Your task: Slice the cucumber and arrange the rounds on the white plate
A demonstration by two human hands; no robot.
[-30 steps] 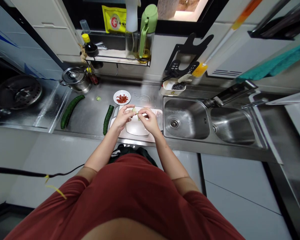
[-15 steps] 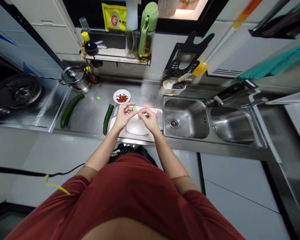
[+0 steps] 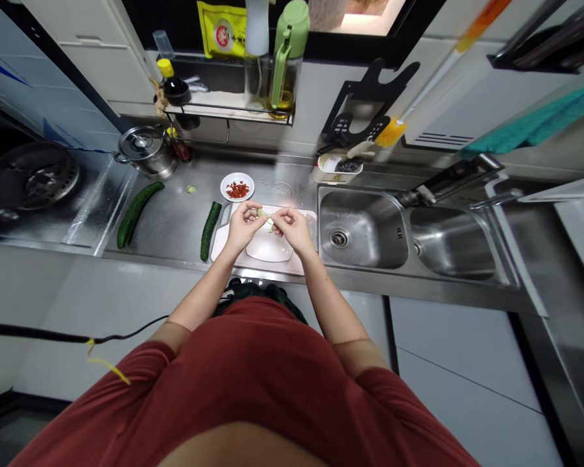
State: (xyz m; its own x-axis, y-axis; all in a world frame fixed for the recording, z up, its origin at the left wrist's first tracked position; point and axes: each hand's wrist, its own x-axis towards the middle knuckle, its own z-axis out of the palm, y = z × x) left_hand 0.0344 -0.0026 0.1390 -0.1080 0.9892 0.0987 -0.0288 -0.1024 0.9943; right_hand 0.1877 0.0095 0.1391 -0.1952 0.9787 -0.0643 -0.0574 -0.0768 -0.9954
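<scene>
Over the pale cutting board (image 3: 267,249), my left hand (image 3: 243,226) pinches a small pale green cucumber piece (image 3: 261,213) between thumb and fingers. Opposite it, my right hand (image 3: 294,228) has its fingertips closed at the same spot, on a thin light green bit (image 3: 270,221); whether the two bits are joined I cannot tell. A short dark green cucumber (image 3: 211,231) lies just left of the board. Further left rests a longer whole cucumber (image 3: 139,214). A small cut cucumber end (image 3: 191,189) sits on the steel counter behind them.
Behind the board stands a white plate (image 3: 243,178) of chopped red pieces. A lidded pot (image 3: 148,152) is at the back left, near a dark wok (image 3: 29,175). To the right is a double sink (image 3: 363,259). Bottles stand on a wall rack (image 3: 231,112).
Both hands stay over the board. My right hand has shifted slightly to the right and its fingers have turned, and the pale green bits between the hands have moved a little.
</scene>
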